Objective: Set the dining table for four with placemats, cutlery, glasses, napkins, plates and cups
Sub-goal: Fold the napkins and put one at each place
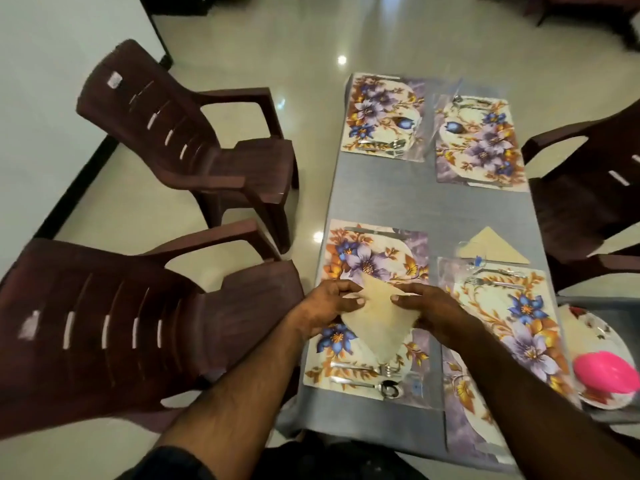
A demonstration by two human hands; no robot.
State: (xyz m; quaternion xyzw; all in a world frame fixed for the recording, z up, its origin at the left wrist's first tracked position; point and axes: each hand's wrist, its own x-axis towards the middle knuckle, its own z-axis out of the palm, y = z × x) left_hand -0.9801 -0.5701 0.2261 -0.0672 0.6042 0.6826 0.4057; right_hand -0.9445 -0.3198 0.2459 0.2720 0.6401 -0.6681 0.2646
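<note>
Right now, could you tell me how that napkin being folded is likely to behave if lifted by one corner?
Probably floppy: the napkin droops to a point below both hands. Likely very light, since the left hand and right hand hold it by fingertips alone. It seems to keep a crease.

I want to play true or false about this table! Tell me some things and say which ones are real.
1. Both hands, left and right, hold a cream napkin. True.
2. Four floral placemats lie on the table. True.
3. The chairs are white. False: they are dark brown.
4. Another folded napkin lies on the grey tablecloth. True.
5. The bowl on the plate is green. False: it is pink.
</note>
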